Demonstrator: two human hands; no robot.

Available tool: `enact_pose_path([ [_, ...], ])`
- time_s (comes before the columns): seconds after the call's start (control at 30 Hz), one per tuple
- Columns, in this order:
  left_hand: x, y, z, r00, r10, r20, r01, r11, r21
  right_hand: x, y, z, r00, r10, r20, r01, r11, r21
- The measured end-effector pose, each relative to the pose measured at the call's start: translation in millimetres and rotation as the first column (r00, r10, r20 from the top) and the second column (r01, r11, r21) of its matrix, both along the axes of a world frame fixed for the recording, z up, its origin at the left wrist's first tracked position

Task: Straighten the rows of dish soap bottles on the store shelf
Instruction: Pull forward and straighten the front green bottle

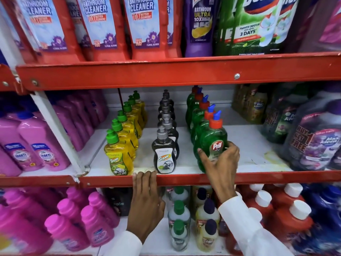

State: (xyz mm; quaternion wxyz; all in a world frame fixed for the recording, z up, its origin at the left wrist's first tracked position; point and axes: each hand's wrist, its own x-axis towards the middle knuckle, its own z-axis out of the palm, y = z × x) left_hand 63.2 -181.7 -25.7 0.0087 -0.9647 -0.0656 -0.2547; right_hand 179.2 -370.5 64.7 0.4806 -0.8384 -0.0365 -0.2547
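Note:
Three rows of dish soap bottles stand on the white middle shelf [245,150], each running front to back. The yellow row with green caps [118,156] is at the left, the dark grey row [164,154] in the middle, the green row with red caps at the right. My right hand [219,163] wraps around the base of the front green Pril bottle [215,139], thumb on its left side and fingers on its right. My left hand [145,200] rests with its fingertips over the red front rail [110,180], just below the grey row, holding no bottle.
Pink bottles [42,150] fill the shelf bay to the left, beyond a white slanted brace [59,133]. Large dark jugs [313,141] stand at the right. Red bathroom cleaner bottles [103,26] line the shelf above. More bottles crowd the shelf below.

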Motion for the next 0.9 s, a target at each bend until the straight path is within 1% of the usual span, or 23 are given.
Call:
enact_pose_path([
  [0.1,-1,-1,2,1.0,0.009,-0.001,-0.009,1.0,0.006,1,-2,0,1.0,-0.011,-0.018,0.011,1.0,0.019],
  [0.2,-2,-3,6,1.0,0.013,-0.001,-0.013,1.0,-0.011,3,-10,-2,0.998,0.028,-0.048,-0.028,1.0,-0.01],
  [0.27,-3,-5,10,1.0,0.01,0.016,-0.008,0.997,-0.08,5,-22,-6,0.991,0.095,-0.094,-0.1,0.994,-0.054],
  [0.33,-5,-9,15,0.997,0.007,0.078,0.007,0.984,-0.176,7,-39,-9,0.969,0.183,-0.165,-0.2,0.975,-0.094],
  [0.37,-5,-14,19,0.991,-0.008,0.131,0.037,0.976,-0.216,10,-49,-10,0.953,0.226,-0.203,-0.25,0.963,-0.102],
  [0.43,-4,-30,30,0.963,-0.095,0.251,0.166,0.946,-0.279,18,-68,-13,0.917,0.295,-0.268,-0.334,0.936,-0.112],
  [0.5,3,-52,46,0.935,-0.191,0.3,0.292,0.894,-0.341,28,-79,-13,0.882,0.359,-0.306,-0.409,0.905,-0.116],
  [0.57,17,-75,61,0.931,-0.254,0.262,0.35,0.826,-0.442,35,-83,-12,0.858,0.404,-0.318,-0.459,0.88,-0.122],
  [0.67,46,-95,71,0.944,-0.271,0.187,0.328,0.732,-0.597,38,-82,-12,0.85,0.445,-0.28,-0.492,0.861,-0.125],
  [0.73,66,-96,69,0.955,-0.266,0.133,0.288,0.717,-0.635,39,-83,-14,0.847,0.467,-0.254,-0.503,0.858,-0.101],
  [0.8,81,-92,67,0.965,-0.253,0.074,0.24,0.722,-0.649,41,-85,-17,0.848,0.477,-0.23,-0.505,0.859,-0.082],
  [0.9,94,-86,68,0.972,-0.234,0.038,0.2,0.723,-0.662,43,-85,-19,0.846,0.488,-0.214,-0.514,0.854,-0.086],
])
